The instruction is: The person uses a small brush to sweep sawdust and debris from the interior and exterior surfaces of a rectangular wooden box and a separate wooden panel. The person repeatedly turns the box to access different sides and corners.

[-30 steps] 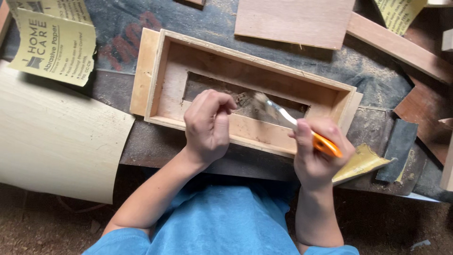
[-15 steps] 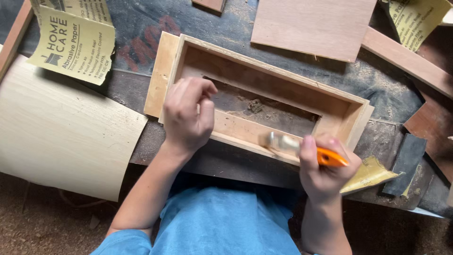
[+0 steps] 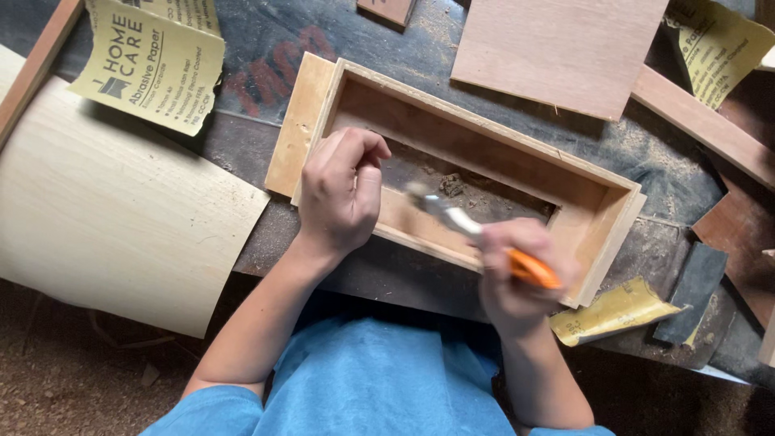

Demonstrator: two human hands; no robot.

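An open rectangular wooden box frame [image 3: 484, 137] lies on a dark, dusty workbench. My left hand [image 3: 339, 194] rests on the box's near wall at its left end, fingers curled over the edge into the inside. My right hand [image 3: 517, 274] grips a small tool with an orange handle [image 3: 534, 270] and a pale metal blade [image 3: 440, 208]. The blade points left into the box, along the inside of the near wall, close to my left fingers. A small clump of sawdust or filler [image 3: 452, 186] lies on the box floor. The right hand is blurred.
A curved pale veneer sheet [image 3: 105, 210] lies at left. Yellow sandpaper sheets lie at top left [image 3: 149, 64], top right [image 3: 714, 48] and near my right hand [image 3: 609, 311]. A plywood panel [image 3: 557, 48], wood strips [image 3: 702, 121] and a dark sanding block [image 3: 690, 291] surround the box.
The view has shifted. My right hand moved the tool leftward, so the blade now reaches into the box near my left fingers. My left hand stays on the near wall.
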